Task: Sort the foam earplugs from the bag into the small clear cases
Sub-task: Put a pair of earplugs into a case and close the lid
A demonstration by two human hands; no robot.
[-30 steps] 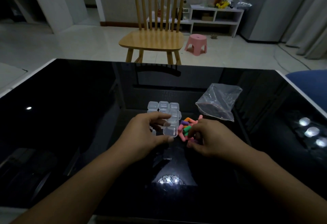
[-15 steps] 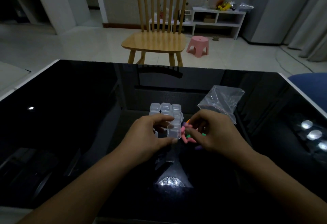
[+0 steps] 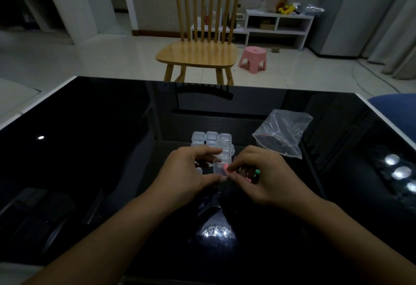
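Here, above a glossy black table (image 3: 94, 149), the left hand (image 3: 186, 176) pinches an open small clear case (image 3: 221, 167) between thumb and forefinger. The right hand (image 3: 267, 176) pinches a pink earplug (image 3: 225, 169) at the case's mouth. More clear cases (image 3: 211, 138) sit clustered just behind. Loose earplugs (image 3: 256, 173) lie partly hidden under the right hand. The clear bag (image 3: 283, 133) rests farther right.

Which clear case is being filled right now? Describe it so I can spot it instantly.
On the glossy black table, look just in front of the cluster of small clear cases. The open case is raised off it, held by the left hand. Unlike the others, it has a pink earplug at its mouth, pinched by the right hand.
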